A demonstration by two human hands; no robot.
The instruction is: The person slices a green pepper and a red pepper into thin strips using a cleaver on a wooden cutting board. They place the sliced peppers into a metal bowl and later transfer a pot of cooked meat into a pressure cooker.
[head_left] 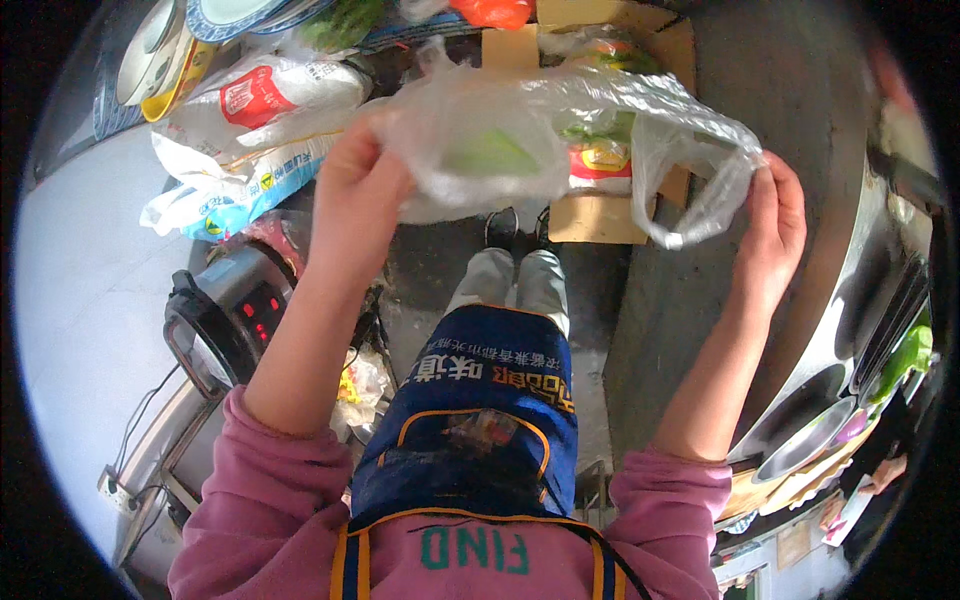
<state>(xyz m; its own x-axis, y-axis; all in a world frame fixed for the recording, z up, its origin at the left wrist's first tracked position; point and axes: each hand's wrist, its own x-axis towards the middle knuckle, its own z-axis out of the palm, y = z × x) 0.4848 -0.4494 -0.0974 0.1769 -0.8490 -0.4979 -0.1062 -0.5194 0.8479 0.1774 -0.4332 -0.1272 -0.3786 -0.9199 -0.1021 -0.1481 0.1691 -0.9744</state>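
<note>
A clear plastic bag [487, 172] is stretched between both hands above the floor. My left hand [364, 172] pinches its left side, which hangs full and is blurred. My right hand [776, 199] grips a twisted end on the right, where a loop of thin plastic [660, 214] hangs down. Something green [491, 152] shows through the film; I cannot tell what it is or whether it lies inside. Behind and below the bag stands an open cardboard box [598, 219] holding bagged goods, partly covered by the plastic.
At the left sit an electric pressure cooker [225, 315] with a lit red display, printed sacks [262, 187] and stacked bowls [154, 56]. A counter [814, 352] on the right bears a metal tray [806, 439] and green vegetables [904, 364]. A power socket [116, 491] is at lower left.
</note>
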